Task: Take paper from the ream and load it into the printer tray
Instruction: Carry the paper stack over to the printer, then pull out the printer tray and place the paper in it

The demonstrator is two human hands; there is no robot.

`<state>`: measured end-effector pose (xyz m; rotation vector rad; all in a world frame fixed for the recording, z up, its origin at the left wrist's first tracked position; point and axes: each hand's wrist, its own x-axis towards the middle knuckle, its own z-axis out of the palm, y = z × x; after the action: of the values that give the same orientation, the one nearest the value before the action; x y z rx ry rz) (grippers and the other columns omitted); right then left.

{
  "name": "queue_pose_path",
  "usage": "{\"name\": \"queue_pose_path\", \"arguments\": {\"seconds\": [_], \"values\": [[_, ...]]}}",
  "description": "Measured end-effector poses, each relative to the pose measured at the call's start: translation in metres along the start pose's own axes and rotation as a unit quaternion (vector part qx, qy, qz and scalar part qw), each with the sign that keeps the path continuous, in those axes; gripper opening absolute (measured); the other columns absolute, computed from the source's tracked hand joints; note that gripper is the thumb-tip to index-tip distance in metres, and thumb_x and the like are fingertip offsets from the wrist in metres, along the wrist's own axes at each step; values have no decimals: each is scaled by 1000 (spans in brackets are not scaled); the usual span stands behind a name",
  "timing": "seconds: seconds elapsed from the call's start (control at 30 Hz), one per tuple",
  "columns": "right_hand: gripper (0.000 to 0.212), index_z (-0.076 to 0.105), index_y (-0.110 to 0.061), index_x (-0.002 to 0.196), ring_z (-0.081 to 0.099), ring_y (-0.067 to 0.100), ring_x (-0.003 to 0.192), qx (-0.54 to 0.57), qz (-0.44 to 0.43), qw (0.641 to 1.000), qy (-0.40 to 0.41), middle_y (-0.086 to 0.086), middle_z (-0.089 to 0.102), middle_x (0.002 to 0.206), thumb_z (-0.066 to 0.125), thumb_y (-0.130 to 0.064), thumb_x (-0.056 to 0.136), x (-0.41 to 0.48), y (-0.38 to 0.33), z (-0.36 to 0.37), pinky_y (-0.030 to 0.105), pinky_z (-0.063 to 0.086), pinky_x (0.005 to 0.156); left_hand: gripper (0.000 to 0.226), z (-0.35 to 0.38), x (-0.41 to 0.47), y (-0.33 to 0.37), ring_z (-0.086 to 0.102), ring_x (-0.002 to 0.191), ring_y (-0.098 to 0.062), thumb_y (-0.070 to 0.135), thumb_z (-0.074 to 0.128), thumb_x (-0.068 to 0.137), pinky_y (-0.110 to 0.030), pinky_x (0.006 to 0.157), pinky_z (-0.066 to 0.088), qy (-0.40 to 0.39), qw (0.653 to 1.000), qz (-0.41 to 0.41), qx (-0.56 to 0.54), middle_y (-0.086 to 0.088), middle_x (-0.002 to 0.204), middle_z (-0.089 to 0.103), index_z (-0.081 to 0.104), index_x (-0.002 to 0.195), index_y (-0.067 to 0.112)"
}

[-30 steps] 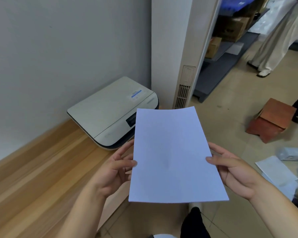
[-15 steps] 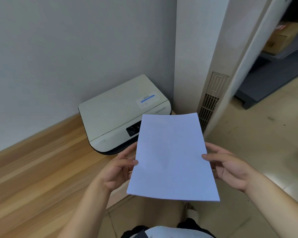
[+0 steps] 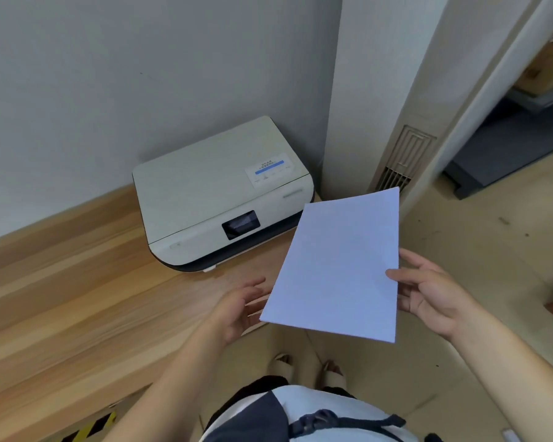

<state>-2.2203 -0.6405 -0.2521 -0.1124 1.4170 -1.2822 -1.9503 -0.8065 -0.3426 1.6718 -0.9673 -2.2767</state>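
A thin stack of white paper (image 3: 339,266) hangs tilted in the air, just right of the printer's front corner. My right hand (image 3: 434,295) grips the stack's right edge, thumb on top. My left hand (image 3: 237,311) is beside the lower left corner of the paper with its fingers apart; it looks off the sheet. The white printer (image 3: 217,199) with a dark base and a small dark screen sits on the wooden table (image 3: 77,298) against the wall. Its lid is down and no open tray shows. The ream is out of view.
A tall white unit with a vent grille (image 3: 403,161) stands right of the printer. A dark shelf (image 3: 508,148) with boxes is at the far right. My feet in sandals (image 3: 281,362) are on the tiled floor below the paper.
My left hand has come off the paper's left edge. The paper now hangs from my right hand and has swung to the right. The view has moved closer to the printer.
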Motion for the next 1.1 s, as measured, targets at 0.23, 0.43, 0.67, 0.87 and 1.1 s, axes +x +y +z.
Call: {"name": "queue_pose_path", "arguments": {"seconds": [0.23, 0.43, 0.67, 0.87, 1.1], "values": [[42, 66, -19, 121, 71, 22, 85, 2, -14, 997, 79, 4, 76, 107, 51, 6, 90, -11, 4, 6, 40, 56, 75, 45, -9, 49, -12, 57, 118, -24, 8, 55, 91, -41, 104, 47, 89, 932, 123, 330, -8, 135, 58, 56, 134, 18], [42, 64, -19, 122, 70, 24, 88, 24, -20, 990, 136, 3, 78, 100, 51, 4, 90, -22, 12, 12, 34, 57, 65, 68, -15, 98, -6, 23, 146, -34, 15, 50, 86, -43, 117, 25, 95, 754, 202, 617, -14, 158, 29, 30, 151, 15], [39, 68, -20, 115, 69, 25, 91, 77, -17, 984, 158, 2, 76, 106, 50, 4, 90, -32, 30, 18, 38, 53, 74, 82, -10, 111, -1, 3, 152, -31, 23, 53, 83, -49, 122, 5, 125, 693, 204, 680, -11, 165, 10, 14, 156, 14], [37, 68, -20, 112, 68, 23, 89, 101, -10, 981, 163, 0, 74, 105, 49, 3, 91, -40, 40, 22, 36, 52, 72, 85, -11, 110, -6, -3, 152, -29, 19, 53, 84, -51, 122, 3, 127, 678, 180, 702, -8, 166, 1, 9, 157, 16], [36, 68, -22, 110, 69, 22, 85, 112, -15, 978, 178, -4, 77, 96, 50, 3, 91, -45, 39, 24, 33, 53, 67, 92, -9, 111, 4, 15, 146, -31, 16, 52, 74, -48, 119, 18, 149, 699, 213, 666, -4, 161, 18, 10, 156, 19]]}}
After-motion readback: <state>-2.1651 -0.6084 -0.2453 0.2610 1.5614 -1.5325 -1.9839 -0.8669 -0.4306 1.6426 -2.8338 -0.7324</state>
